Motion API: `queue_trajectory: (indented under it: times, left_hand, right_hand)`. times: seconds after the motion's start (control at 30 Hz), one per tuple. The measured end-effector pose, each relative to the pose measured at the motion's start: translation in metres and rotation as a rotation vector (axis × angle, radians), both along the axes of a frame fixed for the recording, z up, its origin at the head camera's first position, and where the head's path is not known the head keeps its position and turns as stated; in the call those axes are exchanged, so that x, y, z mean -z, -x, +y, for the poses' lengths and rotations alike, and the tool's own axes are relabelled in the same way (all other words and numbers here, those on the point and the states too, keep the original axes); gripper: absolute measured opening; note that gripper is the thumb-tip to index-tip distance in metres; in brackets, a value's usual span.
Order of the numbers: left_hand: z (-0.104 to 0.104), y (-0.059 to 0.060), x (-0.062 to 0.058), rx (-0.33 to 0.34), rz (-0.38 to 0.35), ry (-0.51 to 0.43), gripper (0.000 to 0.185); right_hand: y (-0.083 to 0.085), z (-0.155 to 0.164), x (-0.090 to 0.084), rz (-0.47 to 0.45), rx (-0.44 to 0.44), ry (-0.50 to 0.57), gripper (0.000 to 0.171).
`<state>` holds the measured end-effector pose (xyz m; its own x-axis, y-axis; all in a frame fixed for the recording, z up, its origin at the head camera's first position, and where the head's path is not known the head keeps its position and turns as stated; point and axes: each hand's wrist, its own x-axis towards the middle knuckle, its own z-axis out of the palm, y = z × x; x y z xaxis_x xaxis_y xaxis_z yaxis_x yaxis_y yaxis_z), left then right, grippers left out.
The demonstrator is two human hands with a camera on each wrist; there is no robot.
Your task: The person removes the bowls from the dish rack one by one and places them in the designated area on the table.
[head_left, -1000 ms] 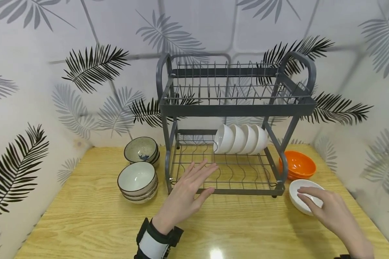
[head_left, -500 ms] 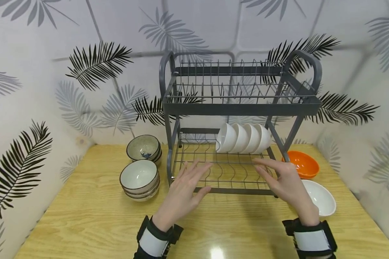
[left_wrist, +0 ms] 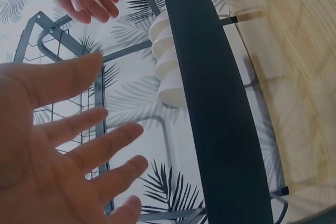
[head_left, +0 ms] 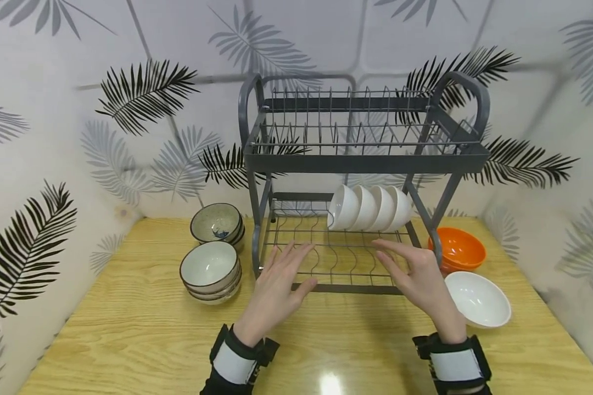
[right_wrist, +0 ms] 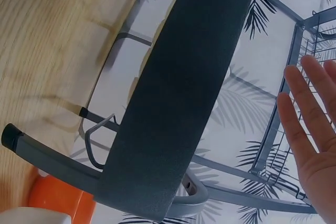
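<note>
My left hand (head_left: pixel 278 293) hovers before the front left of a grey two-tier dish rack (head_left: pixel 365 163), fingers extended and holding nothing. My right hand (head_left: pixel 421 278) is in front of the rack's right half, fingers fairly straight, nothing in its grasp. Several white bowls (head_left: pixel 343 208) lean in a row on the right of the lower tier, tipped on edge. Another white bowl (head_left: pixel 480 302) sits upright on the table just beyond my right wrist. From the left wrist view, the spread left palm (left_wrist: pixel 31 145) faces the rack; the right wrist view shows the right fingers (right_wrist: pixel 302 124) apart from it.
On the left stand two stacks: pale dark-rimmed bowls (head_left: pixel 210 269) in front, speckled bowls (head_left: pixel 214 222) behind. Orange bowls (head_left: pixel 457 249) are stacked by the rack's right leg. A patterned wall (head_left: pixel 143 164) closes off the back of the wooden table (head_left: pixel 128 318).
My right hand has left the white bowl on the right and moved left to the front of the rack. The left hand has stayed nearly still.
</note>
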<state>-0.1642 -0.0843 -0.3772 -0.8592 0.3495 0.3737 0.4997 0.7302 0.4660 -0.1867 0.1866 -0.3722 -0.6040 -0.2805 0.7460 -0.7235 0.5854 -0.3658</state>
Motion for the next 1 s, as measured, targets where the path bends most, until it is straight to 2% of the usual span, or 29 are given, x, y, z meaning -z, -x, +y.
queue_trajectory:
  times: [0.17, 0.33, 0.5, 0.7, 0.87, 1.0]
  left_hand:
    - [0.008, 0.006, 0.001, -0.028, 0.017, -0.057, 0.051]
    - [0.02, 0.021, 0.0, -0.033, 0.038, -0.163, 0.045]
    - [0.03, 0.04, -0.002, -0.001, -0.041, -0.272, 0.049]
    - [0.04, 0.064, -0.012, 0.059, -0.166, -0.371, 0.054]
    - [0.048, 0.08, -0.016, 0.075, -0.226, -0.429, 0.053]
    - [0.054, 0.09, -0.016, 0.083, -0.252, -0.432, 0.053]
  right_hand:
    - [0.0, 0.0, 0.0, -0.012, 0.007, 0.009, 0.031]
    - [-0.002, 0.0, -0.001, -0.035, 0.019, 0.013, 0.031]
    - [-0.004, 0.001, -0.002, -0.049, 0.022, 0.015, 0.031]
    - [-0.003, 0.002, -0.003, -0.03, 0.014, 0.027, 0.032]
    - [-0.004, 0.003, -0.004, -0.027, 0.017, 0.033, 0.032]
    - [-0.004, 0.005, -0.004, -0.015, 0.016, 0.032, 0.031]
